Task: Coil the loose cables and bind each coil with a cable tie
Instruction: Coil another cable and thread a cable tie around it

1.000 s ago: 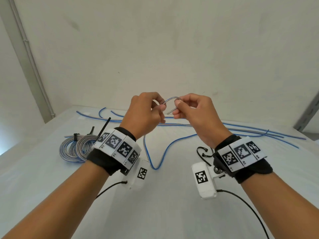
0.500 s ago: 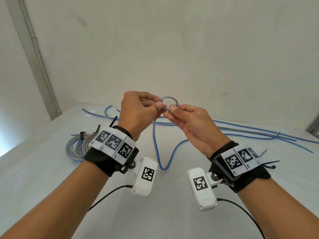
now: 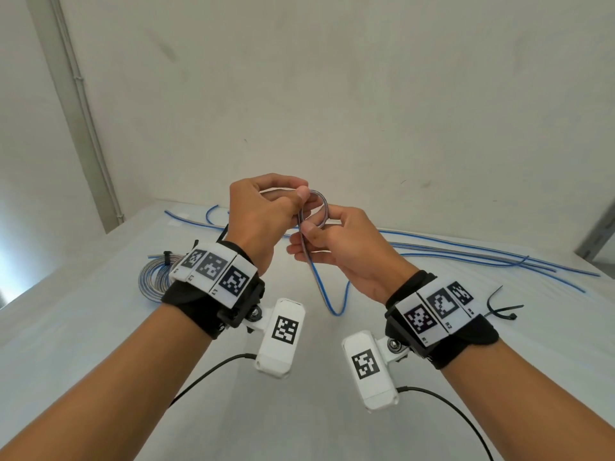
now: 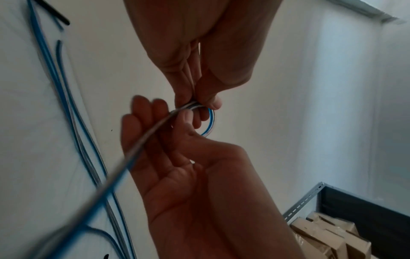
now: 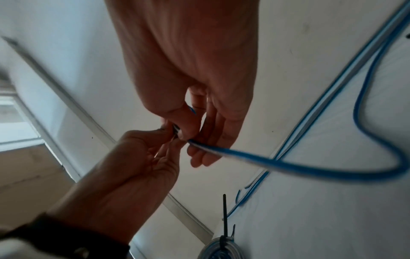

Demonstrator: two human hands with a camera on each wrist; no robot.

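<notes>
I hold a blue-and-white striped cable [image 3: 324,207] above the white table [image 3: 100,344], its end bent into one small loop. My left hand [image 3: 298,199] pinches the top of the loop between thumb and fingers. Just below, my right hand [image 3: 307,234] pinches the strand where it leaves the loop; from there the cable sags to the table [image 3: 336,311]. The left wrist view shows the loop [image 4: 210,121] beside my left hand's [image 4: 195,105] thumb, with the right hand [image 4: 177,115] underneath. In the right wrist view my right hand [image 5: 184,136] grips the cable [image 5: 288,168].
A bound coil [image 3: 153,281] with a black tie lies at the left, also seen as the coil [image 5: 219,248] in the right wrist view. Loose cables [image 3: 466,251] stretch along the back. Black cable ties [image 3: 499,307] lie at the right. A metal shelf upright [image 3: 599,234] stands far right.
The bent cable end has become a closed small loop. My right hand has dropped below the left and now pinches the hanging strand; both hands sit a little nearer to me.
</notes>
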